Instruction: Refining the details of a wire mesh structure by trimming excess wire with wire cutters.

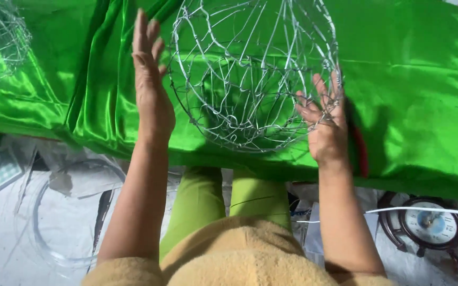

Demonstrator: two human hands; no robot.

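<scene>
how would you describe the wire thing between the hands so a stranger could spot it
On the shiny green cloth, look between the open left hand and the right hand. The round wire mesh frame sits there, silvery and see-through, the right fingers hooked into it.

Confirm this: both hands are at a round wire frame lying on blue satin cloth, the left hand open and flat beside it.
Not quite. In the head view the satin cloth is green, not blue. The rest stands: the round wire frame lies on it, the right hand at its rim, the left hand open and flat beside it.
</scene>
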